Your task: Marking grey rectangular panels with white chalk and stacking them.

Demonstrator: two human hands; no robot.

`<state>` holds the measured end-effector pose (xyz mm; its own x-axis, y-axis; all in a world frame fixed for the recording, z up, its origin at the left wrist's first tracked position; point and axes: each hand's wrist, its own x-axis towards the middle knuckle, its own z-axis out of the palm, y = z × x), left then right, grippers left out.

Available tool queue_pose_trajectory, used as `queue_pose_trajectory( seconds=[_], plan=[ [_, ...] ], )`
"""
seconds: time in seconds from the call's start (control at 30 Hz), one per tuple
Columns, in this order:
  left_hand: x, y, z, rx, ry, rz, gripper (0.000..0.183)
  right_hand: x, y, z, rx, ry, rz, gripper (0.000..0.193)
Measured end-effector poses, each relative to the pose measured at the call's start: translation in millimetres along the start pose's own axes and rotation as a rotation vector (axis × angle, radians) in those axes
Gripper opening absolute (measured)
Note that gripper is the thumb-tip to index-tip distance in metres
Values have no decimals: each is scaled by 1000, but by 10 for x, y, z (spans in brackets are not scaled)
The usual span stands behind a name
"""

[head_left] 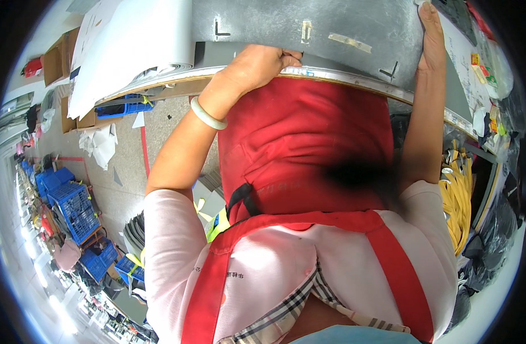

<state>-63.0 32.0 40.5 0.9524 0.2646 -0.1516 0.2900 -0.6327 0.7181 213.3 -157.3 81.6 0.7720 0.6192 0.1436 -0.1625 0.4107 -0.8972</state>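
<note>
A large grey board (263,23) with black corner marks and strips of tape lies across the worktable. My left hand (257,67) is closed in a pinch at the table's near edge, just below the board. A tiny dark tip shows at its fingertips; what it pinches is too small to make out. My right hand (432,40) grips the board's right side, its fingers near the top of the view and partly cut off. Something whitish shows at these fingertips. Under the board, a darker grey sheet (217,53) shows along the table edge.
A curled white sheet (131,46) covers the table's left part and overhangs its edge. Blue crates (74,209) stand on the floor at left, near crumpled paper (99,143). Yellow straps (456,200) hang at right, beside dark plastic bags (498,229).
</note>
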Motion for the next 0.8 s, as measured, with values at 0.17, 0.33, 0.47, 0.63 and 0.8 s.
queue_pose_trajectory(
  seconds=[0.17,0.33,0.47,0.63,0.8],
  plan=[
    [-55,78,35,175,84,35,25,6,99,-83,-21,-22,10,25],
    [-24,5,5,107,7,60,22,81,274,-76,607,-250,222,26],
    [-34,60,7,237,93,117,26,116,400,-136,1231,-508,417,26],
    [-59,-63,50,567,216,295,30,-71,163,43,30,-115,41,23],
    [-49,-64,45,235,189,270,30,-89,191,77,92,-65,54,21]
  ],
)
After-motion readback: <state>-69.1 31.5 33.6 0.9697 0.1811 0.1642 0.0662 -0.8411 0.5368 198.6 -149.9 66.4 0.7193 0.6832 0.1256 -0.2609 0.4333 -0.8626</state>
